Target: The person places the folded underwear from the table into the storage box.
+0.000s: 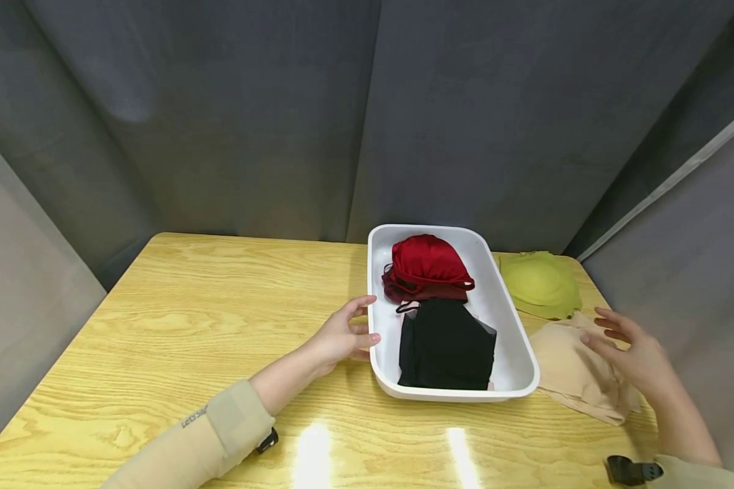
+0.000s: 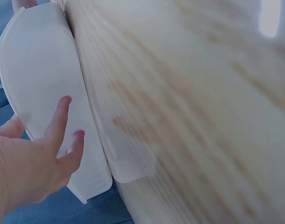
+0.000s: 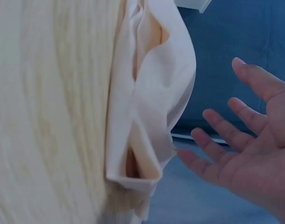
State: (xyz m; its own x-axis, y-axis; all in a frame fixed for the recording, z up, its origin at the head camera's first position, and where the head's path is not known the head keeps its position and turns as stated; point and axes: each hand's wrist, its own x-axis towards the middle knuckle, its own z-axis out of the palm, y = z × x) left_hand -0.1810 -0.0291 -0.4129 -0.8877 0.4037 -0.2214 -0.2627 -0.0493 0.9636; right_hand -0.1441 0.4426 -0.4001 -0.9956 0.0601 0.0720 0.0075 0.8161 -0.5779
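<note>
A white plastic bin (image 1: 514,339) stands on the wooden table. In it lie a red satin bra (image 1: 428,261) over dark red fabric and a folded black garment (image 1: 449,346). My left hand (image 1: 342,333) is at the bin's left side, fingers extended; in the left wrist view the hand (image 2: 35,163) is beside the bin wall (image 2: 44,70), and contact is hard to tell. My right hand (image 1: 639,356) hovers with spread fingers over a beige cloth garment (image 1: 571,363). The right wrist view shows the hand (image 3: 254,154) beside that garment's folds (image 3: 166,88), holding nothing.
A yellow-green bra (image 1: 541,285) lies behind the beige garment, right of the bin. The wooden table (image 1: 220,305) extends to the left. A dark grey curtain (image 1: 251,122) hangs behind the table, and a paler grey panel (image 1: 697,251) rises along its right edge.
</note>
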